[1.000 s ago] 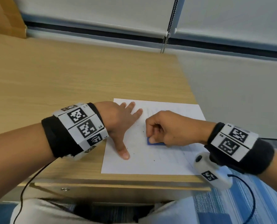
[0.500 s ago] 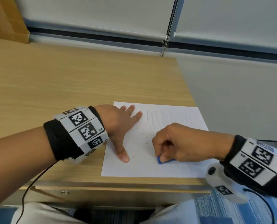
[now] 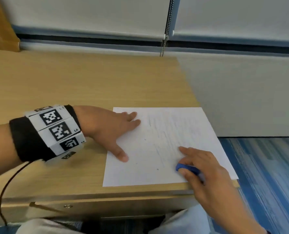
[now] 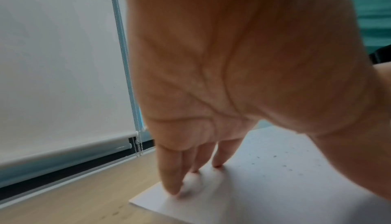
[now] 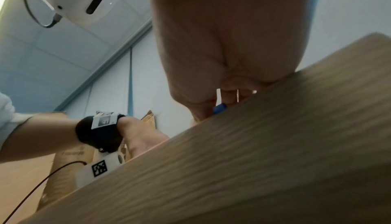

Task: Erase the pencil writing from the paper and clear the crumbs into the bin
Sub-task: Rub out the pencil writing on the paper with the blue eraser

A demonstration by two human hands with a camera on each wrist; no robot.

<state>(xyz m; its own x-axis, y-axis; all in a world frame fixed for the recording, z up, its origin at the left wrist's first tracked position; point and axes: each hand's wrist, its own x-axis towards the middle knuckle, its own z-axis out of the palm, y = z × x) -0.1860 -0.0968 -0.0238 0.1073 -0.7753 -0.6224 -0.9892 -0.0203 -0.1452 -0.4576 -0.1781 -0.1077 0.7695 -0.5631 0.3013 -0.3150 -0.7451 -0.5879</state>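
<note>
Blue eraser (image 3: 187,168), pinched by right hand (image 3: 206,171), nears paper (image 3: 157,174) front edge.

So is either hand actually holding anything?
The right hand pinches a blue eraser near its end; the left hand only presses flat on the paper.

This looks like an office or study room. A light wood-laminate bench (image 3: 76,85) with a drawer under its front edge stands against a window covered by white roller blinds (image 3: 83,12) with a bead chain (image 3: 164,31). Blue striped carpet (image 3: 266,174) covers the floor, and a panelled ceiling (image 5: 63,47) shows overhead.
</note>
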